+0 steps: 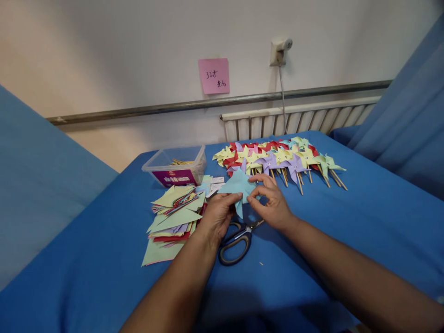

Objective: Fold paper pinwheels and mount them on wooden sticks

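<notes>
A light blue paper pinwheel [239,184], with its corners cut into flaps, is held up over the table between both hands. My left hand [222,210] is closed on its lower left side, the thumb lying on the paper. My right hand [270,201] pinches the right edge of the same paper between thumb and forefinger, its other fingers curled above. Below the hands lie scissors [239,240] with dark handles, the blades partly hidden by my right hand. Left of my left hand rises a stack of coloured paper [176,222].
Finished pinwheels [270,159] on sticks lie in a pile at the back right. A clear plastic box [176,166] holding thin sticks stands back left, small white cards [215,184] beside it. A blue cloth [329,249] covers the table; a radiator [298,120] is behind.
</notes>
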Action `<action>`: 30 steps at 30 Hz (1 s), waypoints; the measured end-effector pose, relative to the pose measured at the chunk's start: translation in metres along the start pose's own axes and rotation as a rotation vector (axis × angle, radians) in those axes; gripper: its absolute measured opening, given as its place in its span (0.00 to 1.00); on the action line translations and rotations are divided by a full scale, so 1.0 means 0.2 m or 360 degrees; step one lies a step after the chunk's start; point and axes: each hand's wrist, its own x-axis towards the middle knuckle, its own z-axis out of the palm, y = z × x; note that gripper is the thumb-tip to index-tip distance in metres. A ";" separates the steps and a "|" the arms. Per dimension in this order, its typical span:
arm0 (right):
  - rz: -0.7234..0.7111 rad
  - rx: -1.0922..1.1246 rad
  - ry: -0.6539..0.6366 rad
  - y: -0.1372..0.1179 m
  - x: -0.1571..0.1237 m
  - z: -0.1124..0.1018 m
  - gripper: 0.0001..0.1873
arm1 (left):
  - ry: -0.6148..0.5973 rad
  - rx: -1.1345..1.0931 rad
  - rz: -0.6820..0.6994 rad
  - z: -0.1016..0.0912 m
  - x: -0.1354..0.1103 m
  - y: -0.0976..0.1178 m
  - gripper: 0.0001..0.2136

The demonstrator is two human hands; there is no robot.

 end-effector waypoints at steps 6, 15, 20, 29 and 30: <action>0.0106 0.0022 -0.0092 0.04 0.00 0.01 0.06 | 0.0017 0.0097 -0.0011 0.00 0.01 -0.01 0.10; 0.0150 0.0051 -0.0077 0.04 0.01 0.01 0.06 | 0.0071 0.0211 -0.0005 -0.01 0.01 -0.02 0.13; 0.0156 0.0060 -0.0085 0.05 0.00 0.02 0.06 | 0.0077 0.0247 0.0018 -0.01 0.01 -0.02 0.14; 0.0169 0.0066 -0.0090 0.04 0.00 0.01 0.07 | 0.0092 0.0277 0.0008 0.01 0.00 -0.01 0.15; 0.0168 0.0067 -0.0091 0.04 0.00 0.01 0.07 | 0.0093 0.0277 0.0005 0.01 -0.01 -0.01 0.14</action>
